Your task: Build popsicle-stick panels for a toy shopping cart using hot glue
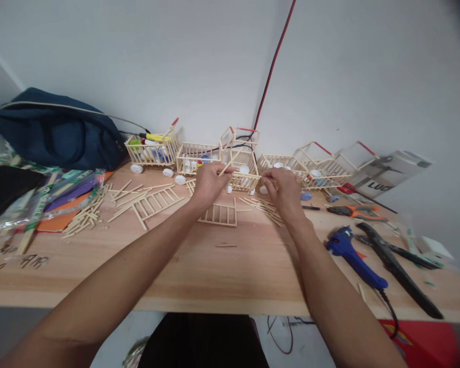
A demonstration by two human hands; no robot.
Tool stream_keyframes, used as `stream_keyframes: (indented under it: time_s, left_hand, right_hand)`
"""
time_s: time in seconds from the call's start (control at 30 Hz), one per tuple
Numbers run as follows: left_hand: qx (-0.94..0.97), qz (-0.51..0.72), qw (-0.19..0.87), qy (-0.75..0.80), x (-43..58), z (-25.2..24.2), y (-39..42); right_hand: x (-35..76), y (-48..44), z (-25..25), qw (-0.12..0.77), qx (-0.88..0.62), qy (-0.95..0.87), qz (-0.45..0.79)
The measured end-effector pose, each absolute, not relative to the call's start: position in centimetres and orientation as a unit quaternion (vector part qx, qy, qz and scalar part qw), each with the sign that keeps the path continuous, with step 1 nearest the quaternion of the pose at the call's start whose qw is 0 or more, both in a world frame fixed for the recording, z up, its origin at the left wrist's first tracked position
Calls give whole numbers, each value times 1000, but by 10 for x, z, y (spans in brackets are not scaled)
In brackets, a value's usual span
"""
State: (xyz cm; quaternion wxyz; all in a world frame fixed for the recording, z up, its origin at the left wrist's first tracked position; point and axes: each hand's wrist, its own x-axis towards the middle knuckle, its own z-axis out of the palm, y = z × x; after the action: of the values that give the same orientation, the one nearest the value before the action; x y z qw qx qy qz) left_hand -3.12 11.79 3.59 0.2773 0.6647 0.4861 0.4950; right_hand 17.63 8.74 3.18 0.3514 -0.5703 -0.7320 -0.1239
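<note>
My left hand (pixel 210 183) is closed in a pinch on a thin wooden stick (pixel 226 166), which points up and to the right. Opposite it, my right hand (pixel 282 190) has thumb and fingertips pressed together; whatever they hold is too small to make out. Just behind both hands stands a small cart of wooden sticks (pixel 246 182) with white wheels and a red-tipped handle. Flat on the table below my left hand lies a ladder-like stick frame (pixel 219 214). A single short stick (pixel 226 246) lies nearer to me.
More stick carts (pixel 153 151) line the wall, some filled with small coloured items. Loose sticks (pixel 86 214) and another frame (pixel 157 203) lie left. To the right are pliers (pixel 358 212), a blue glue gun (pixel 356 258) and a black-handled tool (pixel 400 273). A blue bag (pixel 57 130) sits back left.
</note>
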Motion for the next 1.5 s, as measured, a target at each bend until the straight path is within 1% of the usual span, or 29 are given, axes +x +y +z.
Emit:
stream_keyframes:
  time_s: [0.7, 0.9, 1.0, 1.1, 1.17, 1.3, 1.4, 1.43, 1.5]
  left_hand:
    - [669, 493, 266, 488, -32, 32, 121]
    - [669, 493, 277, 483, -31, 30, 122]
    - [667, 499, 267, 485, -33, 34, 119]
    - [678, 510, 225, 479, -39, 49, 111]
    - [716, 476, 185, 477, -43, 62, 103]
    - [819, 284, 120, 483, -45, 72, 79]
    - [873, 161, 98, 449, -39, 53, 55]
    - [886, 142, 84, 434, -37, 44, 46]
    - [903, 133, 96, 397, -31, 28, 30]
  right_hand:
    - [177, 87, 29, 332, -566, -743, -132]
    - [175, 86, 32, 326, -564, -747, -134]
    - [174, 84, 34, 338, -566, -742, -123]
    - [178, 83, 37, 384, -561, -726, -101]
    - [183, 83, 40, 434, -553, -707, -74]
    - [193, 83, 46, 536, -543, -646, 26]
    - [193, 80, 53, 578, -522, -622, 81]
    - [191, 78, 55, 582, -517, -621, 94]
    - [186, 75, 57, 577, -508, -629, 117]
